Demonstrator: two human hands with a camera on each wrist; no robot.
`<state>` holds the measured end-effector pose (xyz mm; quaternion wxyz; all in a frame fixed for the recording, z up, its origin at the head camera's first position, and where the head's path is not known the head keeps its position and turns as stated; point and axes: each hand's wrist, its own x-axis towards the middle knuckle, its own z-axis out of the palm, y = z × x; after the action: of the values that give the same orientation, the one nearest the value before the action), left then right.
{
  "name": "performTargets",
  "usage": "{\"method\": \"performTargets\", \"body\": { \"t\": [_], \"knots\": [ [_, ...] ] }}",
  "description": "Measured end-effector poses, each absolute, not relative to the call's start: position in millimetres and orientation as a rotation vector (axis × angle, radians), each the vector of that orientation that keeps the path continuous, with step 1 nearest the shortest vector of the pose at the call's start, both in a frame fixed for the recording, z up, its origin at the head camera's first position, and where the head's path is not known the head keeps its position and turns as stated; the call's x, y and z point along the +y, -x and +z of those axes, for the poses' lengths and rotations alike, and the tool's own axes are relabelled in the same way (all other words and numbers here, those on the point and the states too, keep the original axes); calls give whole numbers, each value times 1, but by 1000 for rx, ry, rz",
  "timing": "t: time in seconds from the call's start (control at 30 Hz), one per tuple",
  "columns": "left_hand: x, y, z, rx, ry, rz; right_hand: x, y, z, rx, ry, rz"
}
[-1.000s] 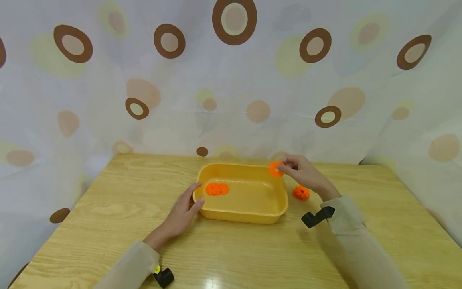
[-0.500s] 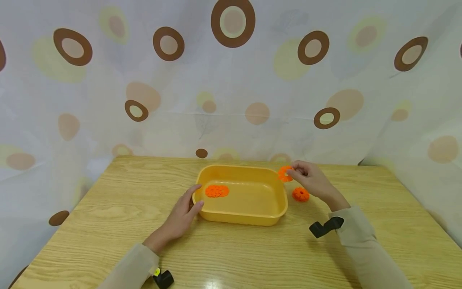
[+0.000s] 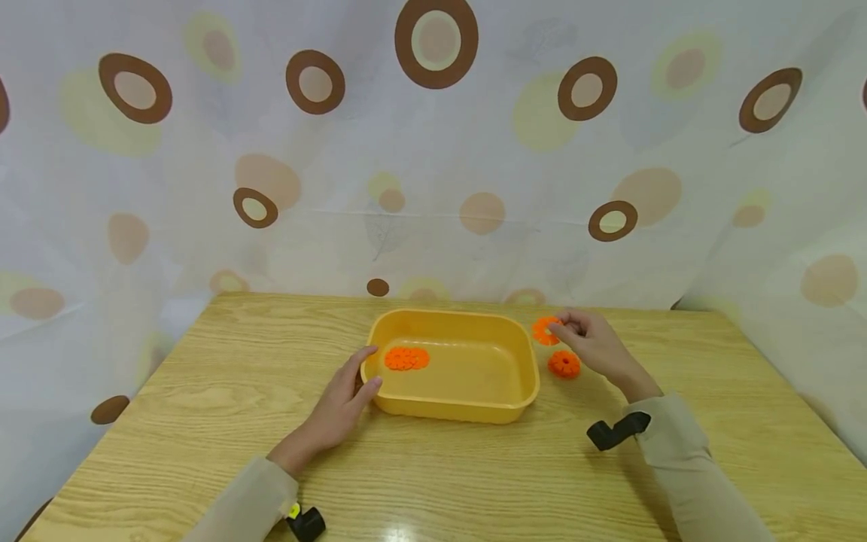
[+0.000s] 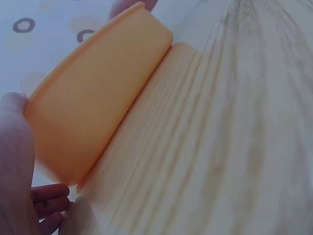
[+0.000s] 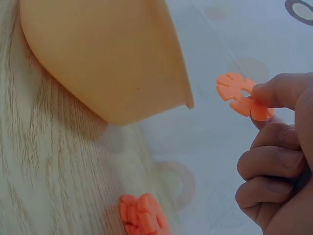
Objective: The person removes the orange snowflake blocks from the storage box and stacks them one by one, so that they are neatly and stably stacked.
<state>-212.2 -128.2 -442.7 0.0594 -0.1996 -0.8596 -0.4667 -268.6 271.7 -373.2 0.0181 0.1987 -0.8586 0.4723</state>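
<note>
A light wood-grained surface fills the lower part of the head view, a small bright reflection gleaming at its near side. Behind it hangs a whitish patterned backdrop, which also extends along both sides. Its print mixes brown rings with pale centres, soft yellow-green and pinkish-tan blotches, and a faint grey sprig. A large round motif is cut off by the upper frame edge; a small solid brown oval sits just above the surface's far edge. Creases cross the backdrop in places.
</note>
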Motion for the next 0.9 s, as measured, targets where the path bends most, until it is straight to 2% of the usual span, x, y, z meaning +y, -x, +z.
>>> {"method": "performTargets", "body": {
  "t": [0.9],
  "knots": [
    [-126, 212, -443, -2610, 582, -1413, 311, 282, -402, -2930, -430, 1345]
  ]
}}
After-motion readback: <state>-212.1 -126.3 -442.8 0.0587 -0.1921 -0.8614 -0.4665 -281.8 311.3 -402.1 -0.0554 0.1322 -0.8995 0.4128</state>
